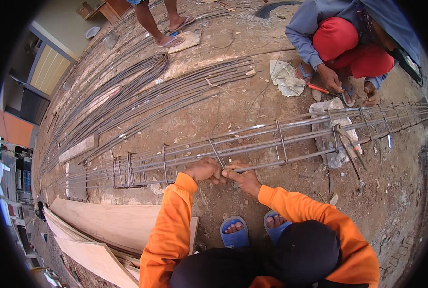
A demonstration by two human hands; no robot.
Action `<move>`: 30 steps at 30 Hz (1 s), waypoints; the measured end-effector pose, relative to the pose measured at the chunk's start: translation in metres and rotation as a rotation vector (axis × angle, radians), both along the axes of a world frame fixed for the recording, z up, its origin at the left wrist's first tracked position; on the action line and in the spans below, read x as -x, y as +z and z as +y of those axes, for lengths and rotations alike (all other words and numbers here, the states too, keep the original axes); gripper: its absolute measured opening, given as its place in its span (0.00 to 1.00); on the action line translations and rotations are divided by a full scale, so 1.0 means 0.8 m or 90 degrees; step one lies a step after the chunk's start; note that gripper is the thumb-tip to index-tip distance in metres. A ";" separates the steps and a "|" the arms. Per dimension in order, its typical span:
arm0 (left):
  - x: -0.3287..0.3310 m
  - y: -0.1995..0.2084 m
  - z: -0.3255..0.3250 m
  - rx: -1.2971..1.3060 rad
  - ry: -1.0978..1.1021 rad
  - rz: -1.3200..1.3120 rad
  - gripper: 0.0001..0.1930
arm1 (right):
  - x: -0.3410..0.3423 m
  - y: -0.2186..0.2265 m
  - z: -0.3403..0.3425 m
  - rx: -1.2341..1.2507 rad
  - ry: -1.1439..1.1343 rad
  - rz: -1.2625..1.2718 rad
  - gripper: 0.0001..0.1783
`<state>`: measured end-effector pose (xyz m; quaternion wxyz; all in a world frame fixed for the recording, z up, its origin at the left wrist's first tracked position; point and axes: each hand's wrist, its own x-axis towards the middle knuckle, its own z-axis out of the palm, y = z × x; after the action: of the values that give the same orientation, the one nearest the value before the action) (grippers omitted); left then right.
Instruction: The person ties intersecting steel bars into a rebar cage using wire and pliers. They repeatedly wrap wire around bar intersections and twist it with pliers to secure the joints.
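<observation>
My left hand (203, 170) and right hand (242, 176) pinch closed on the near bar of the rebar cage (281, 141), at a stirrup (216, 153); what my fingertips grip there is too small to make out; bare dirt ground (391, 192) lies beneath; beyond, loose bars (142, 96) and a crouching person (348, 43), partly cut off.

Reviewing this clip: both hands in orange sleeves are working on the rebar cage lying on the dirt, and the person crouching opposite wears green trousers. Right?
Not quite. The head view shows the left hand and right hand on the rebar cage lying on the dirt, but the crouching person opposite wears red trousers, not green.
</observation>
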<state>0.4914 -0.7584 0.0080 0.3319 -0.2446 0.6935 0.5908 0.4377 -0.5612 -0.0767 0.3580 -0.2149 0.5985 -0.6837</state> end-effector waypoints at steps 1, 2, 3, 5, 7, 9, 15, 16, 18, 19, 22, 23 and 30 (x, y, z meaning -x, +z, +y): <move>0.007 0.007 0.005 0.025 0.042 -0.066 0.12 | 0.002 0.001 -0.001 -0.005 0.004 -0.035 0.19; 0.005 0.013 0.005 0.027 0.071 -0.085 0.13 | -0.005 0.005 -0.003 -0.003 0.013 -0.073 0.20; 0.007 0.013 0.006 0.033 0.093 -0.091 0.15 | -0.007 0.005 -0.004 0.006 0.000 -0.096 0.21; 0.005 0.003 0.015 0.082 0.104 -0.036 0.16 | -0.007 0.007 0.000 -0.001 -0.018 -0.081 0.21; -0.001 -0.008 0.019 0.114 0.130 0.027 0.17 | -0.003 0.012 0.002 -0.032 -0.019 -0.002 0.19; -0.012 -0.028 0.020 0.126 0.177 0.083 0.19 | -0.016 0.020 -0.002 0.005 -0.069 -0.061 0.21; 0.002 0.008 0.066 0.461 0.146 0.109 0.13 | -0.015 0.018 0.011 -0.047 -0.141 -0.059 0.23; -0.011 -0.003 0.064 0.431 0.228 0.163 0.14 | -0.022 0.018 0.007 -0.056 -0.145 -0.052 0.24; -0.026 -0.025 0.063 0.357 0.386 0.274 0.17 | -0.032 0.021 0.005 -0.077 -0.156 -0.024 0.26; -0.026 -0.024 0.066 0.375 0.381 0.260 0.16 | -0.036 0.025 0.006 -0.088 -0.163 -0.005 0.27; -0.026 -0.019 0.070 0.378 0.381 0.234 0.14 | -0.042 0.034 0.003 -0.114 -0.174 0.107 0.29; -0.025 -0.020 0.065 0.342 0.389 0.236 0.13 | -0.044 0.037 0.002 -0.122 -0.175 0.152 0.30; -0.028 -0.025 0.056 0.256 0.387 0.296 0.10 | -0.053 0.026 -0.002 -0.135 -0.131 0.205 0.22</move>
<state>0.5141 -0.7135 -0.0121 -0.0768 -0.3580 0.7474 0.5544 0.4804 -0.5627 -0.0560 0.2068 -0.2198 0.7354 -0.6067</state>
